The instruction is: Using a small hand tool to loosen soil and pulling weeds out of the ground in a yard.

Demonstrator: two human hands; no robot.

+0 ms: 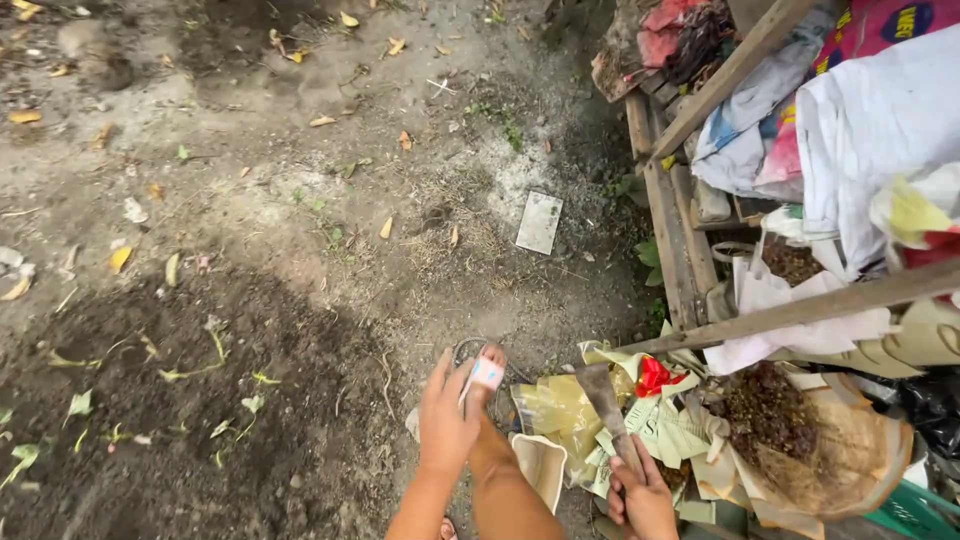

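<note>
Presently the right hand point(640, 495) is closed round the handle of a trowel point(605, 405), blade up over the sacks point(570, 410) on the ground. The left hand point(447, 425), fingers curled, holds a small white-and-red packet point(487, 373) at the knee. Judged mid-preparation; next calls for handling the packet.

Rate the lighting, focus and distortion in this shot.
Head view: soft, even daylight with no hard shadows or glare; left hand and right hand on the blade look sharp; white sacks run bright; wide-angle bending shows in the wooden rail.
</note>
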